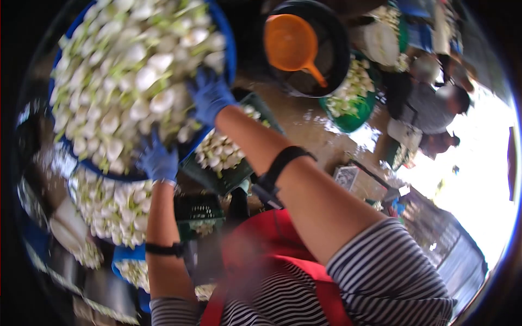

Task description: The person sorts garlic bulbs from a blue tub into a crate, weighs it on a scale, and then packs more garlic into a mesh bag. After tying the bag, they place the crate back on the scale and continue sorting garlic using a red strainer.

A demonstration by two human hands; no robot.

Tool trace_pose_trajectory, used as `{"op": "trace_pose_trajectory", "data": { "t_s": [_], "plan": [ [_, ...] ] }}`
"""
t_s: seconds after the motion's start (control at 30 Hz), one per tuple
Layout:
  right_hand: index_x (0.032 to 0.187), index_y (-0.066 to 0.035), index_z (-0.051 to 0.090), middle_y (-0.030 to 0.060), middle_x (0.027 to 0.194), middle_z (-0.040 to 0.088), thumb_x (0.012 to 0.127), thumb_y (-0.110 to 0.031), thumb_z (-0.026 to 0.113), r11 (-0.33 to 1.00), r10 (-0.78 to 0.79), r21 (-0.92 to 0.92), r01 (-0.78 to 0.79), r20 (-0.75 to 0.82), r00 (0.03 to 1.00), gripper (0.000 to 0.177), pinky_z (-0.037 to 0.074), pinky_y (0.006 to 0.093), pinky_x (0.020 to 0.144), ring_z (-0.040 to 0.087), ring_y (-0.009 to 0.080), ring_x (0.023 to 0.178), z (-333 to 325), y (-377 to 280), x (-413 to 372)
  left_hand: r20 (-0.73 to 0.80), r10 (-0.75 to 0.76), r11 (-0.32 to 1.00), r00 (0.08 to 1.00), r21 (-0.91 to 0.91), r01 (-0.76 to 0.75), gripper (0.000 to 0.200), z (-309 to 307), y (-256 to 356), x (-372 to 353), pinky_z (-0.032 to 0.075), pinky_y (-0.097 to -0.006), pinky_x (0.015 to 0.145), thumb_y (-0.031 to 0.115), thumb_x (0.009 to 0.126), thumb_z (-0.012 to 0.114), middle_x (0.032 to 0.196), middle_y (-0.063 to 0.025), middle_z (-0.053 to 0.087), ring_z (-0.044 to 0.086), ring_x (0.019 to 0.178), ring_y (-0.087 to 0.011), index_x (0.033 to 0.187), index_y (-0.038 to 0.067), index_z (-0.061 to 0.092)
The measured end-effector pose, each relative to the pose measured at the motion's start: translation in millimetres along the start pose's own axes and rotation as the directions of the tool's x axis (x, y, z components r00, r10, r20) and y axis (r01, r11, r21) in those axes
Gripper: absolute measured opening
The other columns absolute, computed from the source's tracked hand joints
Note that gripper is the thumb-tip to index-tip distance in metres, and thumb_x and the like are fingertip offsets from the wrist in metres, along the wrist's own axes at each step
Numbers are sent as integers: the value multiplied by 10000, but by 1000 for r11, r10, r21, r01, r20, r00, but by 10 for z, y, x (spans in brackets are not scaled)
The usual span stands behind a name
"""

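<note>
A large blue tub [230,43] is heaped with white bulbs [147,79] that have short pale-green stems. Both my hands wear blue gloves and rest on the near right side of this heap. My left hand [157,158] lies at the lower edge, its fingers apart and their tips partly among the bulbs. Further up and to the right, my right hand [211,99] reaches over the rim with spread fingers touching the bulbs. Motion blurs the fingertips, and no single bulb shows held in either hand.
Below the tub are another heap of bulbs [117,209] and a dark green crate [220,182] with more. An orange strainer [291,43] sits in a black basin [340,65]. A green basin [350,119] of bulbs stands on the wet floor [304,117]. Other people [429,106] are at right.
</note>
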State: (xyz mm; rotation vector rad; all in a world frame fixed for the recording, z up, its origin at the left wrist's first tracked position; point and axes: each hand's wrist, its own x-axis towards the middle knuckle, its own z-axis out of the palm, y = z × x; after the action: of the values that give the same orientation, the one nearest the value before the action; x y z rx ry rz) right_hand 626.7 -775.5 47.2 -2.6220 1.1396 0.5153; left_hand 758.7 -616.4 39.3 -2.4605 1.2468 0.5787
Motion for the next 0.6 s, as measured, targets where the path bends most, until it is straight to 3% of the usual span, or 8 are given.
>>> {"op": "trace_pose_trajectory", "data": {
  "t_s": [0.13, 0.2, 0.33, 0.4, 0.47, 0.5, 0.53, 0.6],
  "plan": [
    [1417, -187, 342, 254, 1467, 217, 752, -698, 520, 999, 29, 12, -30, 59, 998, 857, 209, 611, 1063, 272, 432, 1330, -16, 18, 105, -76, 34, 996, 997, -74, -40, 733, -41, -64, -32, 131, -673, 1053, 468, 784, 594, 1502, -147, 253, 208, 1349, -485, 1435, 332, 286],
    [1435, -215, 308, 230, 1489, 191, 747, -693, 554, 991, 77, 95, -98, 209, 975, 873, 323, 499, 1055, 321, 439, 1305, -110, 42, 236, -84, 40, 995, 996, -86, -47, 702, -64, -67, -31, 134, -671, 1054, 457, 792, 581, 1466, -150, 323, 218, 1348, -475, 1424, 313, 313],
    [1431, -179, 317, 239, 1495, 171, 670, -793, 536, 922, -22, 375, -100, 307, 952, 1002, 293, 473, 1083, 315, 419, 1324, -59, 150, 496, -48, 42, 989, 998, -141, -48, 673, -81, -75, -8, 198, -645, 1038, 474, 831, 543, 1392, -116, 430, 299, 1311, -444, 1425, 247, 322],
    [1406, -127, 353, 214, 1458, 298, 666, -761, 583, 907, -66, 418, -57, 275, 959, 1001, 327, 448, 1062, 379, 384, 1294, 28, 158, 642, -55, 68, 989, 996, -130, -75, 707, -83, -63, -6, 161, -657, 1052, 503, 813, 551, 1393, -105, 423, 294, 1315, -437, 1417, 198, 345],
    [1382, -93, 383, 190, 1355, 459, 692, -706, 612, 775, -223, 621, -120, 445, 867, 951, 375, 406, 1020, 464, 340, 1232, -284, 149, 641, -31, 84, 982, 996, -165, -88, 680, -129, -78, -10, 174, -639, 1054, 512, 838, 524, 1383, -112, 439, 271, 1324, -447, 1409, 184, 355],
    [1288, -105, 508, 156, 1230, 583, 729, -598, 672, 631, -296, 776, -24, 270, 916, 762, 433, 391, 945, 562, 304, 1108, -275, 7, 660, -22, 84, 986, 996, -146, -87, 681, -149, -74, -6, 173, -636, 1057, 514, 837, 524, 1385, -114, 437, 271, 1323, -449, 1410, 186, 354],
    [1297, -124, 500, 133, 1253, 574, 739, -584, 672, 773, -159, 605, -191, 476, 865, 744, 421, 391, 958, 548, 286, 1133, -328, 70, 617, -11, 89, 987, 996, -132, -90, 682, -159, -92, 0, 171, -632, 1059, 517, 837, 523, 1388, -116, 434, 271, 1323, -450, 1411, 189, 353],
    [1381, -117, 406, 163, 1319, 516, 719, -679, 618, 712, -246, 667, -218, 528, 813, 894, 386, 384, 1009, 502, 298, 1200, -227, 85, 605, -27, 50, 973, 998, -225, -54, 677, -128, -169, -36, 182, -588, 1076, 479, 845, 543, 1394, -132, 420, 297, 1323, -408, 1424, 197, 335]
  ]
}}
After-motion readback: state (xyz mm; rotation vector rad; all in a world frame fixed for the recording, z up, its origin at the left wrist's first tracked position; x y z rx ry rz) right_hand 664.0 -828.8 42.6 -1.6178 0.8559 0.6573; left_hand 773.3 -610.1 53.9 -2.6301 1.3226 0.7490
